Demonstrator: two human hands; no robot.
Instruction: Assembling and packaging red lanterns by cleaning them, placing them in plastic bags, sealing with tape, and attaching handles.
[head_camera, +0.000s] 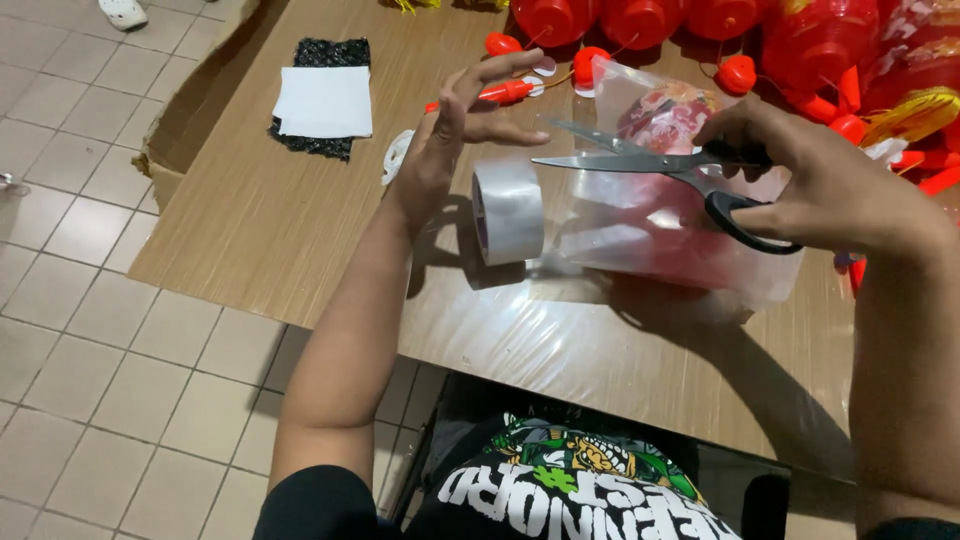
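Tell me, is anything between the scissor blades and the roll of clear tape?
Nothing visible. The open scissors in the right hand point at the tape roll, which hangs below the left hand; only air lies between them.

- My right hand (820, 185) grips black-handled scissors (660, 165), blades parted, pointing left.
- My left hand (455, 135) hovers open-fingered beside a tape roll (508, 210) standing on edge on the table (260, 220).
- A clear bag (680, 240) lies under the scissors; red lanterns (640, 20) sit far behind.
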